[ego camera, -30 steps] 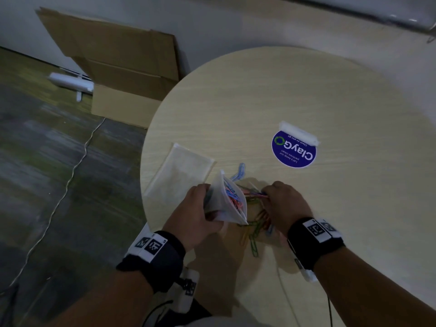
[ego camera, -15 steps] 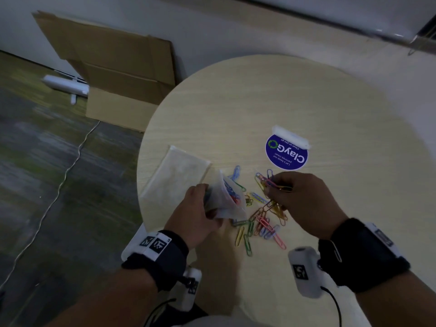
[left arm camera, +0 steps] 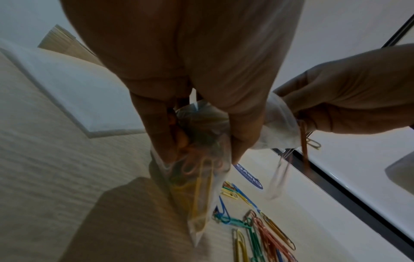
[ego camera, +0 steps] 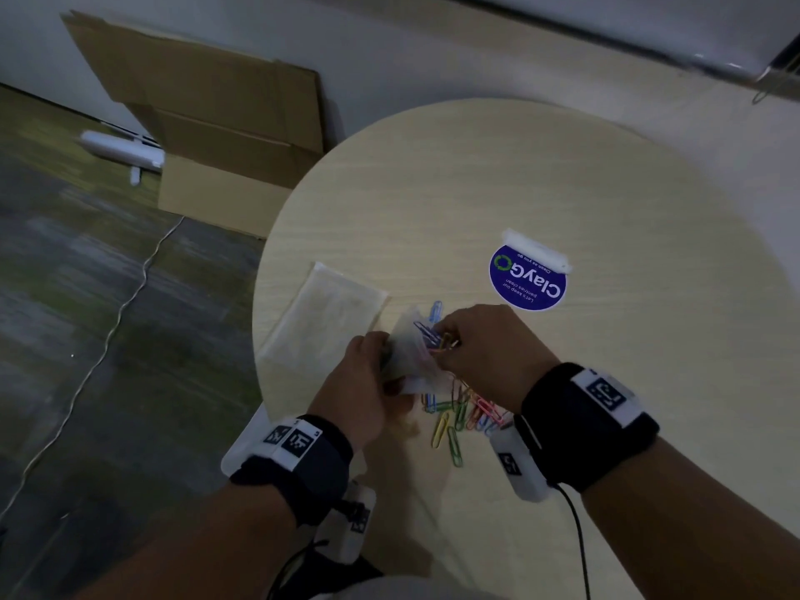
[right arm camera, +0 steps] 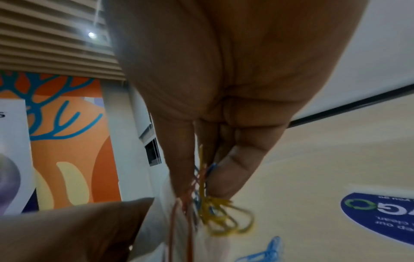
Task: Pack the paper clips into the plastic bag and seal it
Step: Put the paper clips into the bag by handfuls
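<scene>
My left hand (ego camera: pixel 368 374) grips a small clear plastic bag (ego camera: pixel 411 361) upright above the near left of the round table (ego camera: pixel 562 175); coloured clips show inside the bag (left arm camera: pixel 199 186). My right hand (ego camera: pixel 472 339) pinches a bunch of paper clips (ego camera: pixel 437 339) at the bag's open mouth. From the right wrist, yellow, red and blue clips (right arm camera: pixel 215 212) hang from the thumb and fingers. A loose pile of paper clips (ego camera: pixel 463 417) lies on the table under the hands, and a single blue clip (ego camera: pixel 436 311) lies beyond the bag.
A flat stack of empty clear bags (ego camera: pixel 329 318) lies left of the hands near the table edge. A blue round sticker (ego camera: pixel 528 281) is fixed to the table beyond. Cardboard (ego camera: pixel 208 123) leans on the wall; a cable (ego camera: pixel 130 296) runs over the floor.
My right hand lifted a bunch of clips off the pile and carried it left to the bag's mouth. The left hand kept the bag in place.
</scene>
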`<state>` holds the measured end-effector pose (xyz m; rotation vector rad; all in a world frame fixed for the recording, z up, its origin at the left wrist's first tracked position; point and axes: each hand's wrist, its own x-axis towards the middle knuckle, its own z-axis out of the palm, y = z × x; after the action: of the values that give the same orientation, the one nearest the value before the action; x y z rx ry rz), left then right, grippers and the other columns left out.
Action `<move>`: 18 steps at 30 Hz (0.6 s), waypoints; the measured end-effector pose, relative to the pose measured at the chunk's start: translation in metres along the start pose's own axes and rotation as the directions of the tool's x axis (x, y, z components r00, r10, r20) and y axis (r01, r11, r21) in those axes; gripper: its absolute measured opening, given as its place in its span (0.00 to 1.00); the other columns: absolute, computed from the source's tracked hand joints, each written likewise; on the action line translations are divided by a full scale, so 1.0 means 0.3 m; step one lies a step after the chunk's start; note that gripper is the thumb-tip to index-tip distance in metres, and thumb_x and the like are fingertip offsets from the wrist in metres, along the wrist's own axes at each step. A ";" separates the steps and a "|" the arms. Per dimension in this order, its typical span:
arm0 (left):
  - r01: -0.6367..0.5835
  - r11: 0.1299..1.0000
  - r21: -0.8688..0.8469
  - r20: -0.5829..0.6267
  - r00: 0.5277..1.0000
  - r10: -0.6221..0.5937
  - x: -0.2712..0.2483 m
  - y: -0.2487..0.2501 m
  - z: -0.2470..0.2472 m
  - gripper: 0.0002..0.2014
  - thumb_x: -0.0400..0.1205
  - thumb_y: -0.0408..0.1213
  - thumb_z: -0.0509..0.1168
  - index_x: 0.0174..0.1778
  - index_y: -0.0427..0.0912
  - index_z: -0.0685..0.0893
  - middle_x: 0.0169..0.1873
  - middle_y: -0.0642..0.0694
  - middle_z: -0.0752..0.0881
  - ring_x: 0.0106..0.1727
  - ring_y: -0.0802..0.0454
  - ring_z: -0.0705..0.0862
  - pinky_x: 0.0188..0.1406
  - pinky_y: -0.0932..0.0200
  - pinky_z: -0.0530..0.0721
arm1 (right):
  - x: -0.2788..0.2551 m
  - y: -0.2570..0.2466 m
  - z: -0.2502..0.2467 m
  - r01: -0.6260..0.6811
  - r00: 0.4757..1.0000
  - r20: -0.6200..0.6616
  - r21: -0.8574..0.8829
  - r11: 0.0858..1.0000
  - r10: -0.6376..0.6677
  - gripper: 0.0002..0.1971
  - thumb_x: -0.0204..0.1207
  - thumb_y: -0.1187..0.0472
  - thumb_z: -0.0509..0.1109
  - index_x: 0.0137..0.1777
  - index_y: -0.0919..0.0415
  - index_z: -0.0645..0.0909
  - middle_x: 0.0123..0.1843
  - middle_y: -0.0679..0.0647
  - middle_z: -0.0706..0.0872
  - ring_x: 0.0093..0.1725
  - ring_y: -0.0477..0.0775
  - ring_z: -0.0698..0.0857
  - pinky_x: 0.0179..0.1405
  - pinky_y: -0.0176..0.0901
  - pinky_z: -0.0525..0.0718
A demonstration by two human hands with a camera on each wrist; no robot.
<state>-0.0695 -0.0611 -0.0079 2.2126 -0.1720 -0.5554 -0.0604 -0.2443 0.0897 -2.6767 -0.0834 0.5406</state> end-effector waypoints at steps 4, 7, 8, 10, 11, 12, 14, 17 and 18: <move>-0.005 1.000 0.014 -0.006 1.000 0.005 0.001 0.000 -0.003 0.35 0.71 0.47 0.80 0.71 0.50 0.70 0.61 0.52 0.74 0.59 0.49 0.82 0.60 0.48 0.84 | -0.024 0.010 -0.024 0.007 0.995 -0.095 0.201 0.980 0.012 0.13 0.74 0.62 0.70 0.57 0.56 0.89 0.58 0.53 0.91 0.61 0.53 0.85 0.63 0.49 0.78; -0.009 1.000 0.014 -0.012 1.000 0.009 0.001 0.003 -0.004 0.35 0.71 0.48 0.79 0.71 0.49 0.71 0.61 0.51 0.75 0.59 0.49 0.82 0.59 0.49 0.83 | -0.043 0.029 -0.017 0.013 0.996 -0.092 0.213 0.977 0.006 0.13 0.78 0.60 0.67 0.60 0.52 0.88 0.60 0.48 0.90 0.61 0.48 0.85 0.64 0.45 0.78; -0.006 1.000 0.015 -0.014 1.000 0.006 0.001 0.007 -0.005 0.35 0.72 0.47 0.79 0.71 0.47 0.71 0.61 0.50 0.75 0.59 0.49 0.82 0.60 0.49 0.83 | -0.046 0.030 -0.009 0.029 0.998 -0.063 0.173 0.985 -0.018 0.13 0.79 0.60 0.67 0.59 0.52 0.88 0.59 0.48 0.91 0.60 0.49 0.86 0.62 0.45 0.78; -0.002 1.000 0.017 -0.014 1.000 0.002 0.001 0.011 -0.007 0.35 0.72 0.46 0.79 0.72 0.46 0.71 0.61 0.50 0.74 0.59 0.49 0.82 0.60 0.52 0.82 | -0.054 0.029 0.004 0.055 0.998 -0.030 0.111 0.992 -0.052 0.13 0.78 0.60 0.66 0.57 0.50 0.89 0.57 0.46 0.91 0.57 0.49 0.86 0.58 0.43 0.78; 0.001 1.000 0.017 -0.013 1.000 -0.001 0.001 0.012 -0.009 0.35 0.72 0.45 0.80 0.72 0.46 0.71 0.62 0.51 0.74 0.60 0.49 0.81 0.60 0.53 0.81 | -0.059 0.031 0.006 0.062 0.997 -0.046 0.117 0.991 -0.057 0.12 0.78 0.60 0.66 0.55 0.50 0.89 0.54 0.45 0.92 0.54 0.48 0.87 0.55 0.41 0.78; 0.006 1.000 0.015 -0.011 1.000 -0.006 0.002 0.011 -0.009 0.36 0.72 0.45 0.80 0.73 0.46 0.70 0.62 0.51 0.74 0.61 0.50 0.81 0.60 0.55 0.80 | -0.067 0.040 0.006 0.060 0.995 -0.083 0.147 0.987 -0.048 0.12 0.77 0.60 0.67 0.54 0.49 0.90 0.52 0.44 0.92 0.51 0.46 0.87 0.51 0.37 0.78; 0.012 1.000 0.010 -0.002 1.000 -0.012 0.000 0.006 -0.011 0.36 0.72 0.44 0.80 0.73 0.47 0.70 0.63 0.52 0.73 0.61 0.52 0.80 0.58 0.59 0.79 | -0.090 0.079 0.011 0.018 0.980 -0.198 0.262 0.965 0.035 0.09 0.75 0.59 0.70 0.50 0.48 0.90 0.46 0.42 0.92 0.45 0.41 0.86 0.45 0.27 0.76; 0.005 1.000 0.003 0.003 1.000 -0.005 -0.006 -0.011 -0.014 0.37 0.72 0.44 0.80 0.75 0.47 0.69 0.67 0.50 0.74 0.64 0.51 0.79 0.60 0.56 0.80 | -0.124 0.209 0.070 -0.144 0.921 -0.294 0.354 0.924 0.256 0.09 0.73 0.55 0.75 0.53 0.48 0.87 0.48 0.45 0.91 0.45 0.43 0.86 0.42 0.24 0.75; 0.002 1.000 0.000 0.003 1.000 -0.002 -0.009 -0.017 -0.014 0.38 0.72 0.44 0.80 0.75 0.47 0.69 0.68 0.49 0.74 0.65 0.51 0.79 0.60 0.54 0.81 | -0.133 0.255 0.106 -0.232 0.907 -0.266 0.328 0.916 0.326 0.17 0.71 0.50 0.76 0.59 0.50 0.85 0.54 0.49 0.89 0.49 0.48 0.86 0.48 0.31 0.78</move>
<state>-0.0703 -0.0543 -0.0085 2.2122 -0.1708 -0.5594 -0.1111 -0.3076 0.0465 -2.4571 0.4494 0.1787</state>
